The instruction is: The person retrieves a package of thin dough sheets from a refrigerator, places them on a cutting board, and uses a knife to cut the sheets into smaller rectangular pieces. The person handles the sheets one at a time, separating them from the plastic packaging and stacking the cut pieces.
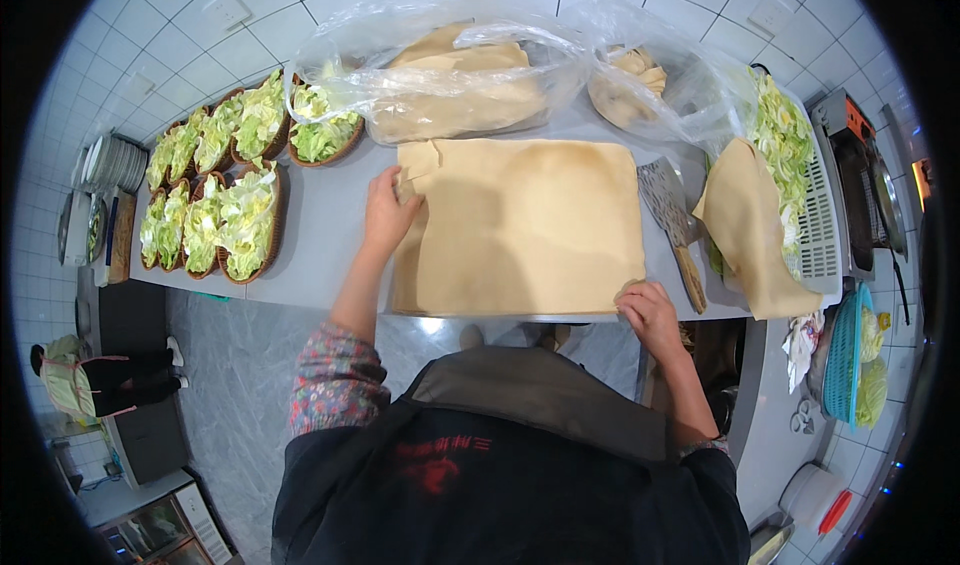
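A wide, pale-brown tofu sheet (pixel 525 227), seemingly the top of a stack, lies flat along the counter's front edge. My left hand (pixel 390 212) grips its left edge near the far corner, thumb on top; a small loose flap (pixel 421 161) is folded over there. At the near right corner, my right hand (pixel 649 314) pinches the edge between thumb and bent fingers. Just right of the sheet rests a cleaver (pixel 667 209) with a wooden handle, blade pointing away from me. Another tofu sheet (pixel 746 227) drapes over a white basket's near side.
Several wicker baskets of lettuce (pixel 251 224) stand at left. Clear plastic bags (pixel 480 77) with more tofu sheets sit at the back. Cut lettuce fills part of the white plastic basket (pixel 819 227). Scissors (pixel 802 417) lie on the right counter. A person (pixel 97 377) stands far left.
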`<control>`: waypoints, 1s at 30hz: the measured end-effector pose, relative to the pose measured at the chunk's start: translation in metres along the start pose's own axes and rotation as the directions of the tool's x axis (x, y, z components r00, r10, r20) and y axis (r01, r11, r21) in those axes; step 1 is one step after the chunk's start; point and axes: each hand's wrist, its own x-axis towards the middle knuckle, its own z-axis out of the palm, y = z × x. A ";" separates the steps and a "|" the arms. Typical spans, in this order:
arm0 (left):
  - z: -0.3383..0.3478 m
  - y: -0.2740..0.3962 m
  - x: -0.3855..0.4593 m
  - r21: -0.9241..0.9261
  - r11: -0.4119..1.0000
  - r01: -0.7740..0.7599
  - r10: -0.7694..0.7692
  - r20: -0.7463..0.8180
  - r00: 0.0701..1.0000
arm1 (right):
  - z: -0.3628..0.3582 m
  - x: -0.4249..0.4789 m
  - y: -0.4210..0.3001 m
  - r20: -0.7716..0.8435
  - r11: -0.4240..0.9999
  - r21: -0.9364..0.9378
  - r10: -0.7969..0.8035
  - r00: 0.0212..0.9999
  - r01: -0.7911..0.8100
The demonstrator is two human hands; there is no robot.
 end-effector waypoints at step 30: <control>0.032 -0.013 0.056 -0.054 0.990 0.132 -0.135 -0.063 0.989 | -0.021 -0.022 0.020 -0.026 0.979 0.133 0.158 0.987 -0.153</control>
